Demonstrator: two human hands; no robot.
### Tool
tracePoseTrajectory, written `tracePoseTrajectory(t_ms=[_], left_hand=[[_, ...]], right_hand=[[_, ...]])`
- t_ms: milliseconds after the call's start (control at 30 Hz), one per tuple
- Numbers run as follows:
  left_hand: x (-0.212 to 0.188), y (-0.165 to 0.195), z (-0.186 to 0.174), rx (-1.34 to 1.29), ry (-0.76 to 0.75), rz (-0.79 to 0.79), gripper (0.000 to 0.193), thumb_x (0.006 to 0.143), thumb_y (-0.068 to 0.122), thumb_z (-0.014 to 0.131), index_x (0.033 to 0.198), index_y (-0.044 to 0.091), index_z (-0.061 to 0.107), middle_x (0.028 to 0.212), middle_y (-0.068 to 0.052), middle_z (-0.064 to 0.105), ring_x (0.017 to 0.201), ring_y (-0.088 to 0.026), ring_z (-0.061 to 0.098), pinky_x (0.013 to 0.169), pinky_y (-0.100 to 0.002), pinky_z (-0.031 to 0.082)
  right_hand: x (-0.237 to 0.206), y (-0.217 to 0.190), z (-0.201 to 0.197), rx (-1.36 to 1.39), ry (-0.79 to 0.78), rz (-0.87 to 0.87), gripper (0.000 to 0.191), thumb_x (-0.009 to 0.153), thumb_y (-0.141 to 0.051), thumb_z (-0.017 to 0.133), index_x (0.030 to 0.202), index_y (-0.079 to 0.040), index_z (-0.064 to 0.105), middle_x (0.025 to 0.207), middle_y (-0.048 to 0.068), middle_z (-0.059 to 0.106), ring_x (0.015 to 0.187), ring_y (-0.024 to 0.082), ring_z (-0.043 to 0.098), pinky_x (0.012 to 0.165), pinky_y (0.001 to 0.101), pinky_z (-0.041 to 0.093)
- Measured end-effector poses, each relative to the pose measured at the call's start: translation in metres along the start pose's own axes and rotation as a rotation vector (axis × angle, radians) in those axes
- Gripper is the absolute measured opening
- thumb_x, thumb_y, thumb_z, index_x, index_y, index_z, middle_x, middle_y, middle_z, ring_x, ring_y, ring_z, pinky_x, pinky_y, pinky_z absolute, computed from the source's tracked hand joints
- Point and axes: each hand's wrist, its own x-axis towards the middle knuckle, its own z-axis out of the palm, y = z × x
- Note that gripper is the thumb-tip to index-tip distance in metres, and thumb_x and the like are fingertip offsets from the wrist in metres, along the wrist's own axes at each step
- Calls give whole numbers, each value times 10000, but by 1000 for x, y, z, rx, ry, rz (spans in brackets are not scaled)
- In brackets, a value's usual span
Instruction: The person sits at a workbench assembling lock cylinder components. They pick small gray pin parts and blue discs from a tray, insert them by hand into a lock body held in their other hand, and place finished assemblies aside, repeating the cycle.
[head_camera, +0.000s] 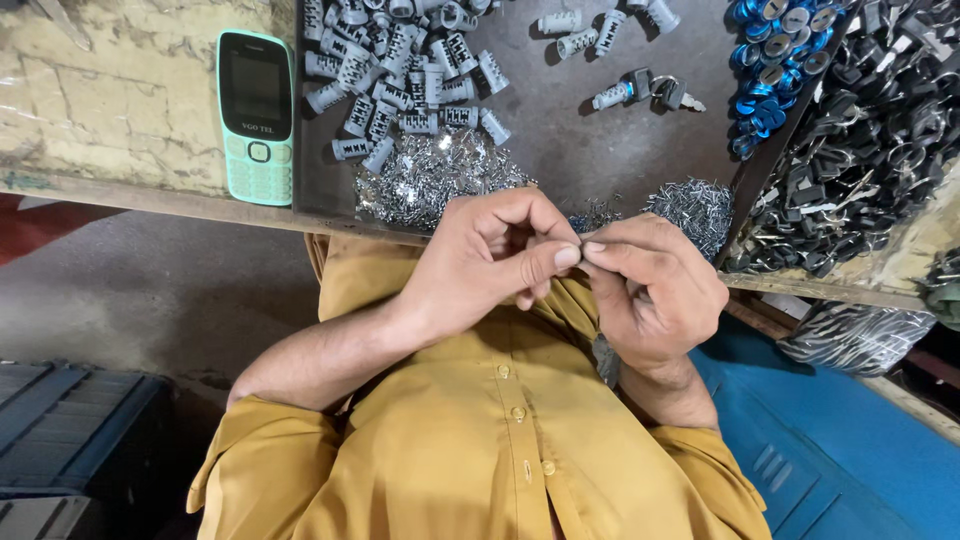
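A tiny part, mostly hidden, sits pinched between both hands' (580, 270) fingertips.

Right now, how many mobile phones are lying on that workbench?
1. A mint-green keypad phone lies face up on the bench's left side, beside the dark metal tray of small lock cylinders. Others could sit outside the frame.

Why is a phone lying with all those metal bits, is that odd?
A little. The mint-green push-button phone lies on the worn bench top, beside the dark metal tray of grey lock cylinders. It alone isn't a metal part. Nothing looks spilled or broken.
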Motion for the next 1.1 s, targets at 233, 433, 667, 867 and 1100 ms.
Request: tracePoseTrajectory(t_ms=[233, 433, 667, 867, 1100], left_hand=[[1, -11, 3, 70, 56, 64, 75, 1042, 55, 665, 1022, -1, 620, 885, 58, 544, 807, 15, 463, 686, -183, 400], [1, -7, 0, 82, 40, 69, 60, 1034, 66, 653, 1013, 12, 641, 925, 55, 598, 819, 2, 516, 693, -185, 429], [3, -8, 4, 164, 50, 72, 86, 1063, 83, 635, 1015, 23, 595, 896, 69, 525, 795, 3, 425, 672, -190, 380], [4, -6, 4, 178, 42, 31, 53, 1038, 63, 608, 996, 46, 580, 870, 66, 515, 733, -7, 419, 620, -197, 365], [4, -6, 13, 263, 32, 22, 47, 1043, 53, 597, 1003, 36, 580, 893, 54, 514, 763, -15, 409, 662, -202, 350]], right_hand=[[-6, 1, 3, 422, 39, 350, 53, 1003, 21, 700, 1051, 38, 690, 982, 150, 689, 789, 146, 665, 705, 238, 544], [-8, 6, 2, 472, -2, 410, 87, 968, 33, 722, 1041, 35, 674, 1003, 147, 681, 851, 123, 637, 745, 212, 510], [7, 6, -21, 239, -117, 455, 147, 938, 46, 745, 1080, 25, 712, 1065, 125, 681, 915, 131, 652, 795, 221, 517], [0, 17, -66, -531, -131, 351, 334, 780, 49, 867, 1088, -22, 759, 993, 157, 599, 844, 251, 586, 707, 323, 459], [-37, 39, -84, -458, -36, 379, 168, 930, 85, 804, 1036, -9, 713, 1012, 105, 652, 899, 229, 669, 779, 310, 521]])
